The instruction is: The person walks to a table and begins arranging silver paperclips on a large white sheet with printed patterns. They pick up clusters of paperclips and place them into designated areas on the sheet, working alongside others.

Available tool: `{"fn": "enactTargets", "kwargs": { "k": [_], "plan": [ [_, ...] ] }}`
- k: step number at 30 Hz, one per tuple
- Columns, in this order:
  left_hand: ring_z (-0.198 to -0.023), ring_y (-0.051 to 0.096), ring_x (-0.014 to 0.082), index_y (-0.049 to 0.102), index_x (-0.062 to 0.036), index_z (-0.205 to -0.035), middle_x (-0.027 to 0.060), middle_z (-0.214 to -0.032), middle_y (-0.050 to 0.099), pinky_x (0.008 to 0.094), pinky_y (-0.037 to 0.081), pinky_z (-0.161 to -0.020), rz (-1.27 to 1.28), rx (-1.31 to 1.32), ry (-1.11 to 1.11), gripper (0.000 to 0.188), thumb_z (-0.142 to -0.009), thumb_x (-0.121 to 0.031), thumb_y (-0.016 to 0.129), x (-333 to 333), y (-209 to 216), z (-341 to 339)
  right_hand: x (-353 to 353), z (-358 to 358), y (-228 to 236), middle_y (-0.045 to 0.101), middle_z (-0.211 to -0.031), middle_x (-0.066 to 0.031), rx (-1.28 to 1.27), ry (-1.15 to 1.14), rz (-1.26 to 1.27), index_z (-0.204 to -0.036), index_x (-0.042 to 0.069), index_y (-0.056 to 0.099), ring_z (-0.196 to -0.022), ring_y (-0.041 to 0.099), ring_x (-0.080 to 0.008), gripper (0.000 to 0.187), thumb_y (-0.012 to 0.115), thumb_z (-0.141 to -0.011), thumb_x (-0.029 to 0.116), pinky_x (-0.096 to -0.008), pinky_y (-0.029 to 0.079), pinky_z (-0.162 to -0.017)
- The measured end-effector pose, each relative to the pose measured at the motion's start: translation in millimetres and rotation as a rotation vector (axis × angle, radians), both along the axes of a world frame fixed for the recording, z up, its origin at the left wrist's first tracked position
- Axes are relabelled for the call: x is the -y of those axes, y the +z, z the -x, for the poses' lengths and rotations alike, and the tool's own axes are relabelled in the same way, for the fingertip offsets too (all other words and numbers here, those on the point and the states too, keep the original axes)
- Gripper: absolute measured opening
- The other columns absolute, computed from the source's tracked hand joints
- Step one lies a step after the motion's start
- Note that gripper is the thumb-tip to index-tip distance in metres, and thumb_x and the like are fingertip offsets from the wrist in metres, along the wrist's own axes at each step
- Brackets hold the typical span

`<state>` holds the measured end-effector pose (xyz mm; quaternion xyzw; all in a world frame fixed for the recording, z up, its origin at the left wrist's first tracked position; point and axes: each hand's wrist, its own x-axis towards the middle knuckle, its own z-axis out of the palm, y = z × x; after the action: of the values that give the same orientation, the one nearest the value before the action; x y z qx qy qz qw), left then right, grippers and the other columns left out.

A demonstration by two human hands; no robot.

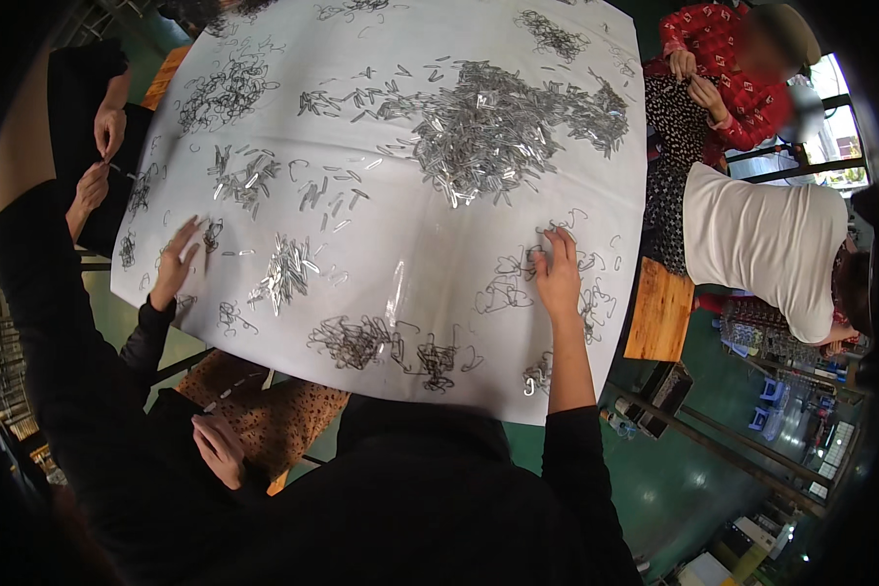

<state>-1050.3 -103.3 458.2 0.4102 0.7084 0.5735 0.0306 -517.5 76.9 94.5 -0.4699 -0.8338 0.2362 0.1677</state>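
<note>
My right hand point(559, 278) rests over the near right part of the white-covered table point(439, 283), with its fingers stretched out. At its fingertips lie thin bent wire hooks point(503, 293), loosely scattered. Whether it touches any of them I cannot tell. My left forearm point(20, 137) runs up along the left rim of the picture; its hand is out of sight. Closer to me sit small heaps of dark wire hooks point(347, 342). A single pale hook point(528, 387) lies by my right forearm.
A large pile of silver elongated metal pieces point(483, 127) covers the table's middle. Another person's hand point(176, 262) reaches in from the left, with their other hand point(220, 451) at their lap. More people sit left and right. A wooden bench point(658, 313) stands at right.
</note>
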Motion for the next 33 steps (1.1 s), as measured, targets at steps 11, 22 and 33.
{"fn": "enactTargets", "kwargs": {
  "k": [11, 22, 33],
  "plan": [
    [-0.078, 0.061, 0.0155, 0.065, -0.0014, -0.091, 0.0083, -0.088, 0.066, 0.0289, 0.05, -0.073, -0.015, -0.027, -0.322, 0.014, -0.077, -0.004, 0.066, -11, 66, -249, -1, -6, 19, 0.052, -0.131, -0.0121, -0.712, -0.006, 0.849, -0.129, 0.006, 0.051, -0.118, 0.053, -0.0246, 0.038, 0.052, -0.098, 0.029, -0.0394, 0.044, -0.098],
    [-0.084, 0.059, 0.0106, 0.064, -0.0012, -0.103, 0.0035, -0.095, 0.064, 0.0242, 0.048, -0.078, 0.055, 0.233, -0.559, 0.026, -0.078, -0.006, 0.066, -72, -79, -391, 32, -16, 20, 0.045, -0.134, -0.0192, -1.345, -0.179, 1.646, -0.139, 0.003, 0.034, -0.127, 0.043, -0.0373, 0.059, 0.026, -0.101, 0.048, -0.0533, 0.038, -0.104],
    [-0.08, 0.057, 0.0122, 0.062, -0.0019, -0.098, 0.0062, -0.085, 0.063, 0.0257, 0.048, -0.072, 0.309, 0.267, -0.49, 0.026, -0.072, -0.003, 0.065, -98, -149, -459, 20, -50, 9, 0.059, -0.118, -0.0121, -1.393, -0.2, 1.677, -0.125, 0.011, 0.052, -0.107, 0.058, -0.037, 0.042, 0.029, -0.1, 0.035, -0.0553, 0.046, -0.093]
  ]
}}
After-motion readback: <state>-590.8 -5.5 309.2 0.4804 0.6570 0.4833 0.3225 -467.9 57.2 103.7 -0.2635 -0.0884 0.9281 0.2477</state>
